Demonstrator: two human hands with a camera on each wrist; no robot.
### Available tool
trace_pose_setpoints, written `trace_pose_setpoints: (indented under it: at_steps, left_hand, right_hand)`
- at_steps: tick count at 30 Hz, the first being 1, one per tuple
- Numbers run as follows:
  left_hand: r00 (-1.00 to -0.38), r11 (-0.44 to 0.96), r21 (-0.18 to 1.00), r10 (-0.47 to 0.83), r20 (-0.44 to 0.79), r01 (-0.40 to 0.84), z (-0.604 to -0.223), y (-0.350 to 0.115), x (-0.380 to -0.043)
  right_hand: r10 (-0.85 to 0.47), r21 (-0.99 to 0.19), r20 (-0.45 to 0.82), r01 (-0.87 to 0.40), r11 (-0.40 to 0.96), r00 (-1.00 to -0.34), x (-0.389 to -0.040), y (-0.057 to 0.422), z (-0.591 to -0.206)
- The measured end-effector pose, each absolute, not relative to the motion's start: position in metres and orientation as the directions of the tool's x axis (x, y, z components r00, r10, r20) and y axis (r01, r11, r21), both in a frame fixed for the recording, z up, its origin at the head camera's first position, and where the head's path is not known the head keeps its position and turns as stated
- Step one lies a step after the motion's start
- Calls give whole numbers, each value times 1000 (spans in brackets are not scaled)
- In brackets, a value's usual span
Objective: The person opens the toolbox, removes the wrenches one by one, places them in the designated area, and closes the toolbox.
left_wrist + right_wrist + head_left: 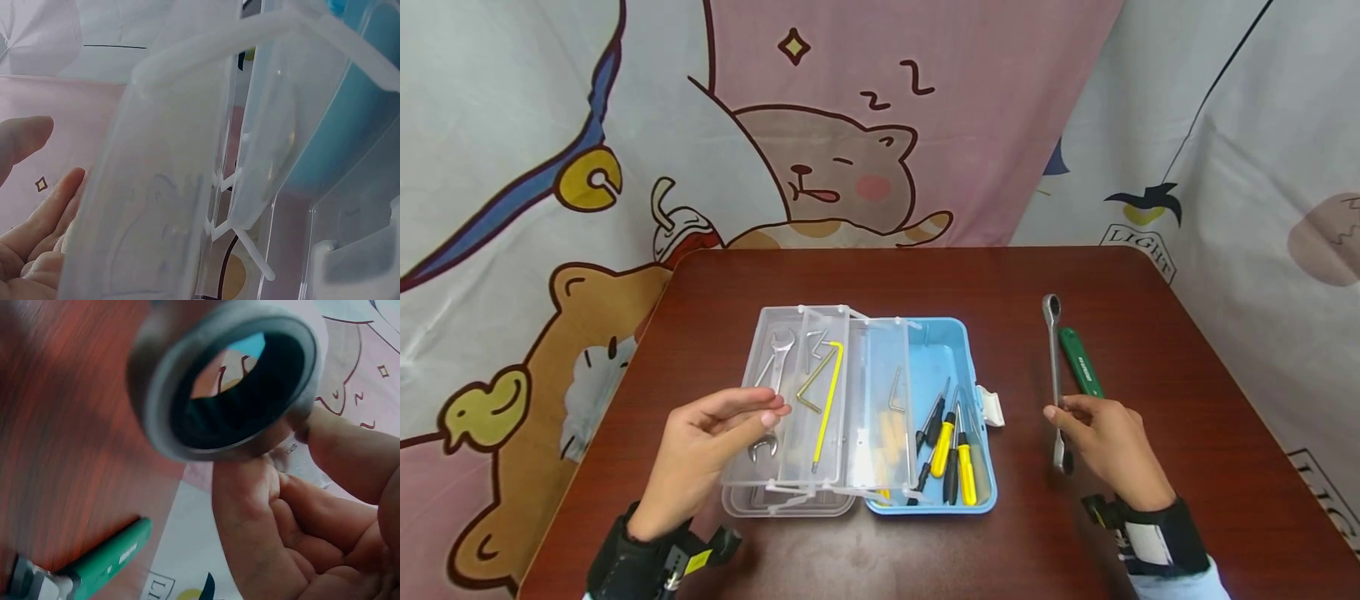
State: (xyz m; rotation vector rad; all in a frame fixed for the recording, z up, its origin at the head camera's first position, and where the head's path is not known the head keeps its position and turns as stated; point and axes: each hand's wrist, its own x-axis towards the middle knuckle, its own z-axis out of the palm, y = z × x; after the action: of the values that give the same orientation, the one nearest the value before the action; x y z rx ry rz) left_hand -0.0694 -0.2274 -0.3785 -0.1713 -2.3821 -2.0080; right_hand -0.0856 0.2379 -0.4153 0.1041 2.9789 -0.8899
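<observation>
My right hand [1111,446] pinches a double-ended ring wrench [1055,358] between thumb and fingers, over the right side of the table. One ring end of it looms large in the right wrist view, close to the fingertips. My left hand [715,450] holds nothing; its fingers are relaxed and hover over the left tray of a toolbox. The folding clear trays [863,358] of that box stand spread out. In them lie a silver open-end wrench [781,354], a yellow hex key [827,408] and other hex keys. The left hand partly covers the silver wrench.
Several screwdrivers [966,471] with yellow or black handles lie in the blue toolbox base [943,333]. A white latch [992,408] sticks out on its right. Beyond the right hand, a green-handled tool [1078,358] rests on the brown table [880,279]. A printed cloth hangs behind.
</observation>
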Motion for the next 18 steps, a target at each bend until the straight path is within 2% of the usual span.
trace_pose_setpoints:
  at_steps: [10,18]
  left_hand:
    - [-994,164,981,55,91,99,-379,-228,-67]
    - [-994,171,980,55,98,106,-379,-228,-66]
  right_hand:
    - [34,-492,-173,117,863,-984,-101,243,-427]
    - [3,-456,-157,75,887,-988,-107,246,-437]
